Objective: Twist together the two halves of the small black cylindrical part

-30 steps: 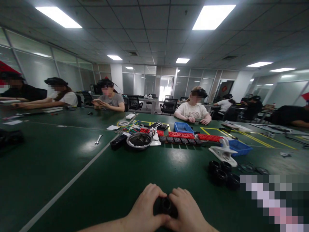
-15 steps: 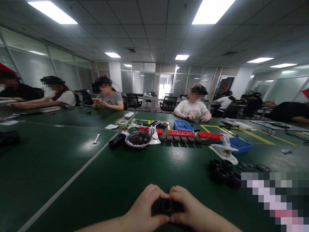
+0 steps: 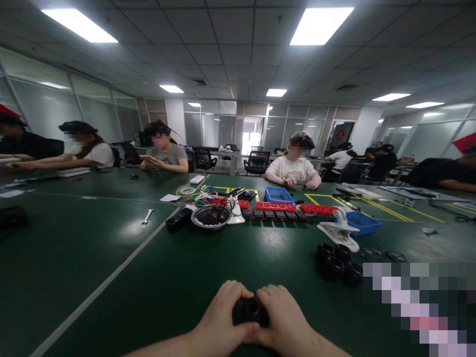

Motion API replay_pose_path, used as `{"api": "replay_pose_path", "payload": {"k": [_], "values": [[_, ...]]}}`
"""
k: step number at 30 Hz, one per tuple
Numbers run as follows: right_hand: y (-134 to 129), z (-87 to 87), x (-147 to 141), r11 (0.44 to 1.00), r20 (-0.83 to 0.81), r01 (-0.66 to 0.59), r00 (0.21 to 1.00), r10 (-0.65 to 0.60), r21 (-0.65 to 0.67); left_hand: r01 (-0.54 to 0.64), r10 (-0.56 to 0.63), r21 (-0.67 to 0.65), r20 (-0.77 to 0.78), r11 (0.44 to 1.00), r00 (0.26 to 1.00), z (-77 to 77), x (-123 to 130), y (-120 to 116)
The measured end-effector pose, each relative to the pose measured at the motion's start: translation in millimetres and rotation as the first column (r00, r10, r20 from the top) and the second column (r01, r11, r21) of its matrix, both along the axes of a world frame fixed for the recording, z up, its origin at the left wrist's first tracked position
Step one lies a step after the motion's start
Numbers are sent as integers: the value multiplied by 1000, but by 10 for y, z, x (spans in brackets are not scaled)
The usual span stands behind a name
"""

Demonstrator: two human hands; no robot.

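Between my two hands, low in the middle of the view, is a small black ring-shaped part with a round hole facing me. My left hand curls round its left side, thumb below and fingers above. My right hand grips the right side, its thumb tip meeting the left thumb. The fingers hide much of the part, so its full shape cannot be told. Right of my hands stand several black cylindrical rings in a cluster on the green table.
Farther off lie a metal bowl, a wrench, red socket strips, a blue tray, another blue tray and a white clamp. Thin black loops lie at right. Several people sit around the table.
My right hand has shifted slightly left and closed further round the black part, its thumb now overlapping the left thumb. The whole view has turned a little.
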State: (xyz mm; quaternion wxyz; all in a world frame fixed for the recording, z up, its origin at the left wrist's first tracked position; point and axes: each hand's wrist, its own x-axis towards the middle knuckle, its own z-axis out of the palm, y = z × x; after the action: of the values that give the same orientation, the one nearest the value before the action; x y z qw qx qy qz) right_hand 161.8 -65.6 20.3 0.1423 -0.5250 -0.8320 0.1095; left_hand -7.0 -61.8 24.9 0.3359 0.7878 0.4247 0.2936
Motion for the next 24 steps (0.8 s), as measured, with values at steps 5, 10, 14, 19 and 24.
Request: {"api": "replay_pose_path", "payload": {"k": [5,10,14,19,24], "values": [[4,121,151,981,-169,-149,977,126,-126,129,-130,34,19,991,991,35,-76,9],[58,201,280,928,-305,-289,928,213,-234,195,-198,47,56,980,979,24,-125,54],[103,186,278,921,-268,-309,932,243,-238,188,-189,29,43,982,981,32,-106,68],[120,153,238,937,-210,-266,953,220,-227,174,-175,24,41,984,984,25,-80,84],[116,116,244,943,-179,-268,956,234,-198,209,-207,-13,62,978,976,-21,-76,81]]}}
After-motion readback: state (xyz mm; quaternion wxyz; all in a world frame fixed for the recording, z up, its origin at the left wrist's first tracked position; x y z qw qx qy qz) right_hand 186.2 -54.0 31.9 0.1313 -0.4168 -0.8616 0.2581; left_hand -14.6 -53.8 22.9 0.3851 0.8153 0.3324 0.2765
